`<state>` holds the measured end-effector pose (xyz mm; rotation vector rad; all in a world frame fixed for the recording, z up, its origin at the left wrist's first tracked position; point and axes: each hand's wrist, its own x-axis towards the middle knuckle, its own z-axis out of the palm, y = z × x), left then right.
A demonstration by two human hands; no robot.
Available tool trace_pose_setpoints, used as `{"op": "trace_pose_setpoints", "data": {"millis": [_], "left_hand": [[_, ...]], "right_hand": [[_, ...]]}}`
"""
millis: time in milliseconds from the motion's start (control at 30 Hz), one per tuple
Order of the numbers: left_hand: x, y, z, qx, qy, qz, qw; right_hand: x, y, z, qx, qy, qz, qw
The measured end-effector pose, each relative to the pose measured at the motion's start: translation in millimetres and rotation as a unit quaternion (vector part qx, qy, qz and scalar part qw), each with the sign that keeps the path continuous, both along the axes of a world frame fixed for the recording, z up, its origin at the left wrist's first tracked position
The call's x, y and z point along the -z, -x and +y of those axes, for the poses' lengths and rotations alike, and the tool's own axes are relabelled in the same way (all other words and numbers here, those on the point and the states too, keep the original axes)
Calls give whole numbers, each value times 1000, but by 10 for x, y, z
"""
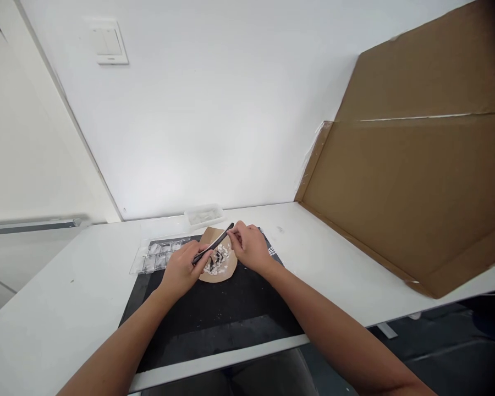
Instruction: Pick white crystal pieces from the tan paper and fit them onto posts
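My left hand (186,267) is closed around the lower end of a thin, dark, slightly curved strip (215,243), which slants up to the right. Close to the strip's upper end, my right hand (246,245) has its thumb and fingertips pinched together; whether something small is between them is too fine to make out. Below both hands lies a brown paper sheet (217,278) with small white and black scraps (219,261) scattered on it. The paper rests on a black mat (223,308).
A clear compartment box (157,256) with small bags stands left of the paper. Behind it is a translucent white tray (205,215) by the wall. A large cardboard box (404,198) stands open at the right of the white table (58,297).
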<state>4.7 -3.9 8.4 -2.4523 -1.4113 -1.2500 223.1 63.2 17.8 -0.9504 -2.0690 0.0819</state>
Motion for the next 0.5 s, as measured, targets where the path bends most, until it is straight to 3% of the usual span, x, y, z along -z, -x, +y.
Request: {"op": "trace_pose_setpoints", "data": {"millis": [133,333,500], "left_hand": [[9,-1,1,1,-2,0,1000],[9,11,1,-2,-4,0,1000],[0,-1,-5,-3,-9,1,1000]], "right_hand": [[-3,-15,3,-12,16,20,1000],[57,132,-135,-55,0,-30,998],[37,38,-28,0,-14,-6,1000]]}}
